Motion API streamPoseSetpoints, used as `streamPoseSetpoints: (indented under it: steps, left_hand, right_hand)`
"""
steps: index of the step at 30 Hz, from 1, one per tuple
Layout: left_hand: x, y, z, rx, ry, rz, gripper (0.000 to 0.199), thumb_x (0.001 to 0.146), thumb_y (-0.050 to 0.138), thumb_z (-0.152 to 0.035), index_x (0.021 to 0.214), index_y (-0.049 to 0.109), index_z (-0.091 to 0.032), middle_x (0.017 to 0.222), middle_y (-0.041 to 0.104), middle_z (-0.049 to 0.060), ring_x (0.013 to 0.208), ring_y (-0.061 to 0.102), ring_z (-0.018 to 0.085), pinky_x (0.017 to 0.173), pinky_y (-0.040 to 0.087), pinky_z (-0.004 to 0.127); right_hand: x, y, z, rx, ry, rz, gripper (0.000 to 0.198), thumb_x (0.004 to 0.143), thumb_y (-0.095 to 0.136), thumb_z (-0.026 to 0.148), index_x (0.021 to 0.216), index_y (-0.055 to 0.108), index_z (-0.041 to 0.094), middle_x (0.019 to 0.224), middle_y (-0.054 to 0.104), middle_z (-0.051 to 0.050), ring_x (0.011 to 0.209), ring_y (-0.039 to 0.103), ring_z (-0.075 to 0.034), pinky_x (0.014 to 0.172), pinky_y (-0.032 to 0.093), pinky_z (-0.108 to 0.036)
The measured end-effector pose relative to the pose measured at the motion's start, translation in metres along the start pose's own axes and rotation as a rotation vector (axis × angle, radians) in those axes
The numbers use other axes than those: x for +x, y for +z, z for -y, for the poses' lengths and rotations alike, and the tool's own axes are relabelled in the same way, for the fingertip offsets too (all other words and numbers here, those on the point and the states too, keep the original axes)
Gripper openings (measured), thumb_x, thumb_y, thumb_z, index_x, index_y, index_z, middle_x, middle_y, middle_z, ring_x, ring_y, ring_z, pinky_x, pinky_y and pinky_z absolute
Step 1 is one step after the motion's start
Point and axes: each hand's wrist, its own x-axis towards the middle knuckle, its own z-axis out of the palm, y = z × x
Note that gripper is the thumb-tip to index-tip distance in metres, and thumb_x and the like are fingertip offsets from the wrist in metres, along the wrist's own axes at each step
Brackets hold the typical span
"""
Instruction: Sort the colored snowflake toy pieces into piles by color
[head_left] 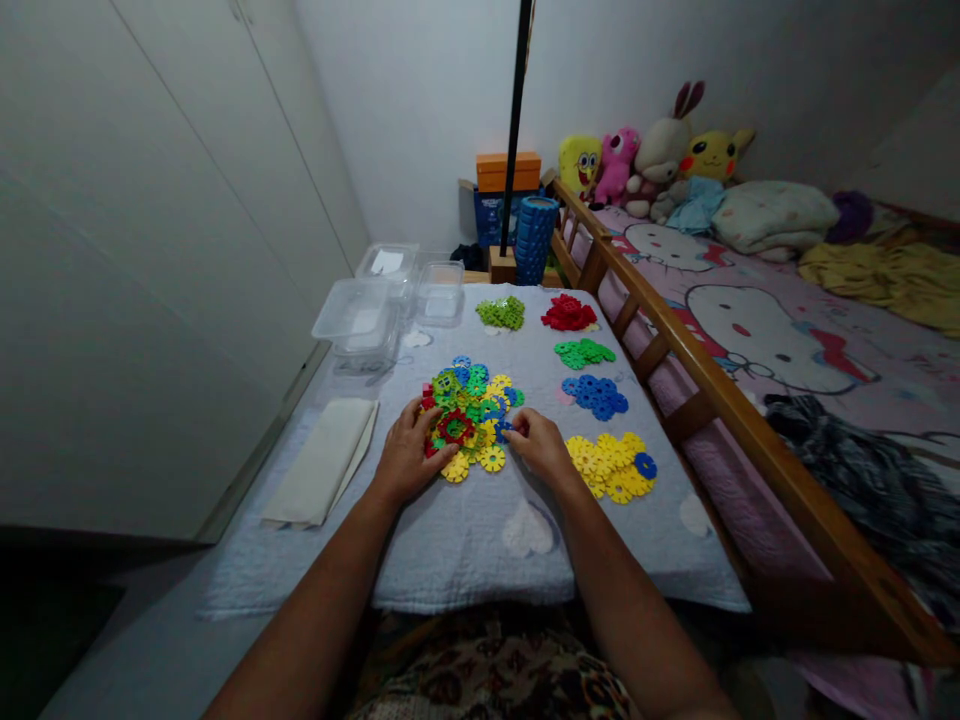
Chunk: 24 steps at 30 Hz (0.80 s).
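A mixed pile of notched plastic snowflake discs (474, 412) in yellow, blue, green and red lies in the middle of the table. My left hand (407, 452) rests against the pile's left side, fingers spread, beside a red disc (455, 427). At the opposite edge my right hand (538, 443) pinches a blue snowflake disc (503, 432) between thumb and finger. Right of that hand is a group of yellow discs (604, 462) with one blue disc (645, 466) on its edge. Blue discs (600, 396) and green discs (585, 353) lie in separate groups farther back.
Light green pieces (501, 313) and red pieces (568, 312) form heaps at the back. Clear plastic containers (356, 315) stand at the back left, near a folded cloth (319, 465). A wooden bed rail (675, 350) runs along the right; a black pole (514, 130) rises behind.
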Motion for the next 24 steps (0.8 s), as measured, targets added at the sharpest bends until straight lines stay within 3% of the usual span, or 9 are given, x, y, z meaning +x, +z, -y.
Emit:
streamPoseSetpoints:
  steps: [4, 8, 12, 16, 24]
  left_hand:
    - [0.000, 0.000, 0.001, -0.003, -0.001, -0.002, 0.061, 0.082, 0.066, -0.053, 0.133, 0.057, -0.022, 0.151, 0.039, 0.015, 0.141, 0.043, 0.036, 0.117, 0.040, 0.054]
    - [-0.001, 0.001, 0.001, -0.006, 0.013, -0.007, 0.060, 0.083, 0.067, -0.052, 0.133, 0.057, -0.022, 0.152, 0.039, 0.015, 0.142, 0.043, 0.036, 0.116, 0.040, 0.055]
    - [-0.001, 0.000, 0.000, -0.008, 0.010, -0.011, 0.060, 0.083, 0.066, -0.053, 0.133, 0.057, -0.022, 0.153, 0.039, 0.015, 0.142, 0.043, 0.037, 0.116, 0.040, 0.056]
    - [0.000, 0.000, 0.000, -0.012, 0.009, -0.012, 0.059, 0.082, 0.066, -0.053, 0.132, 0.058, -0.023, 0.153, 0.039, 0.015, 0.141, 0.044, 0.036, 0.117, 0.040, 0.054]
    - [0.000, 0.000, 0.000, -0.009, 0.007, 0.001, 0.061, 0.083, 0.064, -0.054, 0.133, 0.057, -0.021, 0.153, 0.039, 0.017, 0.142, 0.043, 0.037, 0.116, 0.039, 0.056]
  right_hand:
    - [0.004, -0.019, -0.001, 0.093, 0.023, -0.009, 0.010, 0.075, 0.062, 0.029, 0.075, 0.057, 0.021, 0.068, 0.058, 0.003, 0.065, 0.052, -0.015, 0.063, 0.035, -0.026]
    - [0.018, -0.055, -0.012, 0.109, 0.006, -0.095, 0.015, 0.073, 0.062, 0.035, 0.074, 0.058, 0.021, 0.067, 0.058, 0.002, 0.064, 0.051, -0.015, 0.062, 0.037, -0.027]
    - [0.037, -0.099, -0.038, 0.058, 0.022, -0.213, 0.018, 0.070, 0.062, 0.039, 0.073, 0.058, 0.021, 0.066, 0.059, 0.001, 0.063, 0.052, -0.016, 0.060, 0.038, -0.027]
    - [0.052, -0.133, -0.074, -0.010, 0.138, -0.344, 0.016, 0.066, 0.062, 0.038, 0.068, 0.057, 0.022, 0.063, 0.058, 0.000, 0.061, 0.052, -0.016, 0.057, 0.038, -0.028]
    - [0.061, -0.145, -0.115, -0.125, 0.215, -0.408, 0.015, 0.067, 0.061, 0.035, 0.068, 0.060, 0.021, 0.063, 0.062, -0.001, 0.061, 0.054, -0.017, 0.057, 0.038, -0.027]
